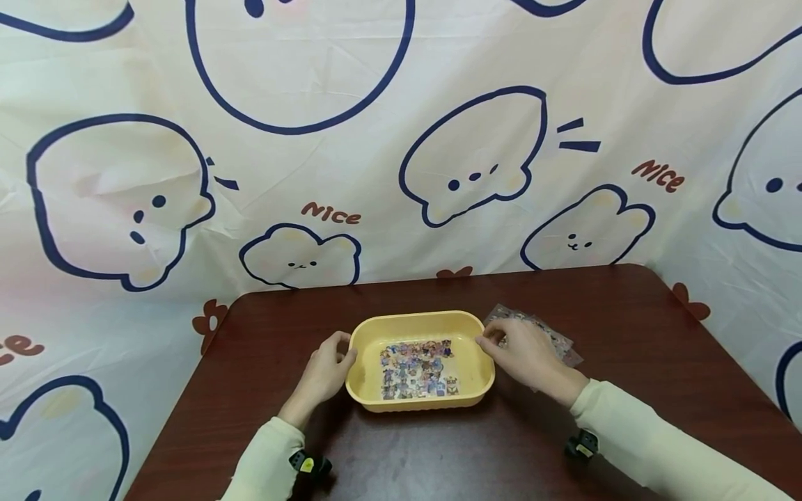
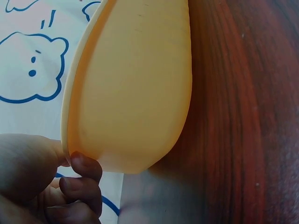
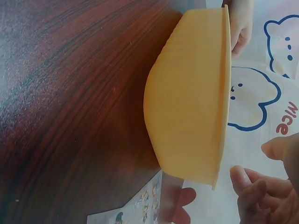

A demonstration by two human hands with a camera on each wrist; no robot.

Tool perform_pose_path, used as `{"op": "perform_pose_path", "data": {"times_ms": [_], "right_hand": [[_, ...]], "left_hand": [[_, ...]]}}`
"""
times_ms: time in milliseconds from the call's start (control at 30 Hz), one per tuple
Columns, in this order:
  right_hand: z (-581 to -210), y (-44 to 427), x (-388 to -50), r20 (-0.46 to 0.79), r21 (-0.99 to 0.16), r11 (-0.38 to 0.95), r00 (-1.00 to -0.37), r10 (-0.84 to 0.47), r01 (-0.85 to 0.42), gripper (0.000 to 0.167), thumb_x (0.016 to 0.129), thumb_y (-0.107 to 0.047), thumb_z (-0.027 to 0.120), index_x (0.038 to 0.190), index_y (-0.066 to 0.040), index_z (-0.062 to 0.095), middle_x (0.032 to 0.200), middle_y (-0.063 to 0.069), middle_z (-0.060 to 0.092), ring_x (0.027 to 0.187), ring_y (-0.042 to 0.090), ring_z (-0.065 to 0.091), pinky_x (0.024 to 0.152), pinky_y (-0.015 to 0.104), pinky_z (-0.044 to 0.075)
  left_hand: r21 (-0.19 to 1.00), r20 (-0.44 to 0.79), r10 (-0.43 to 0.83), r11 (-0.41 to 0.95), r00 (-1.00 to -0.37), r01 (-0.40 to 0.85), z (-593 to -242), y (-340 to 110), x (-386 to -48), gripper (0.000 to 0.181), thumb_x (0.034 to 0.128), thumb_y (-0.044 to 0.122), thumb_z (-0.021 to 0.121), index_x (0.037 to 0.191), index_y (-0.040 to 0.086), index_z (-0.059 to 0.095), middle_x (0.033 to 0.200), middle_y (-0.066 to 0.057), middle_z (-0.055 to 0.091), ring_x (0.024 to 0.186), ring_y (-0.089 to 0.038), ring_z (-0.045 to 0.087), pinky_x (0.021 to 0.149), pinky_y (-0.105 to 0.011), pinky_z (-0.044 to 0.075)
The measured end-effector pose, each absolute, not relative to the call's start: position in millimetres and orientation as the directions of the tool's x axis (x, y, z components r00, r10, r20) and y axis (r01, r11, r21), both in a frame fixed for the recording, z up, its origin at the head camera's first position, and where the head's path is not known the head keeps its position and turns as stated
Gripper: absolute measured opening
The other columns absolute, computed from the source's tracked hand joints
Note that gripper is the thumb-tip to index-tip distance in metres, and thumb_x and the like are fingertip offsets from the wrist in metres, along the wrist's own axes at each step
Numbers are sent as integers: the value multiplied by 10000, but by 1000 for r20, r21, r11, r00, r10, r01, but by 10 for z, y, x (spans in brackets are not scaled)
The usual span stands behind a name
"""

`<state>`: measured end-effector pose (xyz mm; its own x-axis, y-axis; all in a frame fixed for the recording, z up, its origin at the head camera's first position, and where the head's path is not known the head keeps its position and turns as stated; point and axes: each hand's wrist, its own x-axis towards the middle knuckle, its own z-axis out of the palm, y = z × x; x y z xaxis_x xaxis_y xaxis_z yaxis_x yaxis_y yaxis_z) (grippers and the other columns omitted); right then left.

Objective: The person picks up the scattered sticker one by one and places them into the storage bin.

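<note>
A yellow plastic tray (image 1: 420, 403) with a raised rim sits on the dark table. Inside it lie several small cartoon stickers (image 1: 413, 369), closely grouped. My left hand (image 1: 327, 367) pinches the tray's left rim; in the left wrist view, the thumb and a finger (image 2: 86, 165) meet at the edge. By the right end is my right hand (image 1: 523, 351), its thumb and fingers apart in the right wrist view, with nothing visible between them. Clear packets or sheets (image 1: 567, 346) with small printed figures lie behind and beneath the right hand, partly hidden by it.
The brown wooden table (image 1: 413, 452) extends around the tray. A white cloth (image 1: 376, 167) with cartoon outlines hangs along the back and sides. Dark bands with devices are on the left wrist (image 1: 307, 463) and right wrist (image 1: 583, 444).
</note>
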<state>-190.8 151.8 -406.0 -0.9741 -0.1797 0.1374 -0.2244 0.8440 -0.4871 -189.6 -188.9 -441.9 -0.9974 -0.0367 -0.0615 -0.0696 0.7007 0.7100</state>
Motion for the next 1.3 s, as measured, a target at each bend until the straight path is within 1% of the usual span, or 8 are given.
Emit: {"op": "perform_pose_path", "data": {"times_ms": [167,467,667,933,1167,1300], "right_hand": [[-4066,1552,-1923,147,-492,838,-972,-185,-234,211,943,-329,701,982,-130,755,810,-19,705,580,96,505,469,267,399],[-4046,1634,-1989,149,-503,831,-971,-188,-238,220,948,-318,694,1003,-114,759,799,-19,709,553,105,504,461,280,391],[-4057,1708,-2008,145,-491,841,-974,-176,-225,226,950,-337,689,1018,-133,759,818,-27,714,589,105,522,474,289,389],[-4062,1800,-2033,123,-473,854,-976,-177,-215,270,958,-345,677,1064,-109,754,865,-4,732,594,98,526,471,292,400],[-4082,1882,-2069,114,-471,856,-977,-181,-213,256,958,-340,665,1029,-107,743,800,-17,688,580,104,525,466,290,408],[-4105,1924,-2086,103,-472,857,-978,-180,-207,254,959,-345,661,1035,-120,749,810,-18,687,606,105,535,485,289,413]], "left_hand": [[707,-61,-36,704,-997,-69,-4410,-1887,-1899,303,1000,184,589,1270,48,569,803,-117,734,640,-136,626,585,-278,475],[707,-54,-33,705,-998,-61,-4390,-1884,-1914,291,1004,179,583,1261,44,567,784,-113,721,626,-138,616,579,-277,470],[708,-68,-34,703,-997,-72,-4390,-1875,-1904,300,1004,183,587,1270,47,567,818,-124,728,643,-139,624,583,-274,474],[705,-67,-36,705,-997,-72,-4399,-1878,-1899,303,1004,187,587,1274,49,569,840,-128,735,667,-142,636,598,-276,480],[705,-60,-34,707,-998,-67,-4406,-1882,-1894,300,1001,183,587,1268,47,571,812,-113,733,655,-139,630,593,-278,477],[705,-63,-33,706,-997,-68,-4406,-1881,-1894,307,1003,183,586,1276,45,569,815,-116,733,654,-140,631,591,-276,477]]}}
